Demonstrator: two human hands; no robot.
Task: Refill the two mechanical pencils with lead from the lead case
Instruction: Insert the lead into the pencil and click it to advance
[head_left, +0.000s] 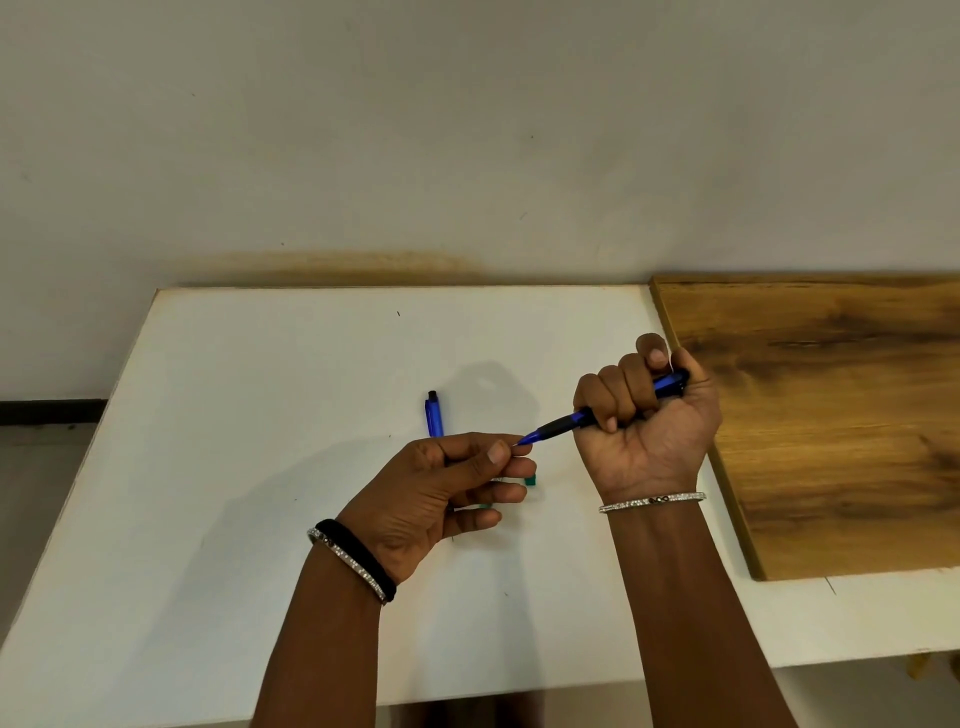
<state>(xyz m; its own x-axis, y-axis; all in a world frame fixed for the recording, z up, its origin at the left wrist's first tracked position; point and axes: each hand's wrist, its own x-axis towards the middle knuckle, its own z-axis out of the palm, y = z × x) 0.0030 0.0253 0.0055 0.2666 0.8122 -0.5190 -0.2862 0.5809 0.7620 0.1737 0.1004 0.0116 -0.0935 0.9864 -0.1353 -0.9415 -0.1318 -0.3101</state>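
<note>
- Pencil (597, 411), blue with a black grip section, sits in the right hand (647, 415), whose fingers (610, 400) are wrapped around the barrel in a closed fist; the thumb presses on the back end near the wooden board.
- The pencil slants down and to the left, its tip meeting the fingertips of the left hand (447, 483).
- The left hand's thumb and forefinger are pinched together right at that tip; whether a lead is held between them is too small to tell. The other fingers of this hand are loosely curled.
- A second pencil (434, 414), also blue with a black end, lies flat on the white counter (234, 467), just beyond the left hand and partly hidden by it.
- A small teal piece (530, 480) shows under the left hand's fingers, resting on the counter; it may be the lead case, but most of it is covered.
- A wooden board (831, 415) lies on the counter's right side, close beside the right hand.
- Both wrists carry thin sparkling bangles (652, 501); the left wrist also has a black band (358, 556).
</note>
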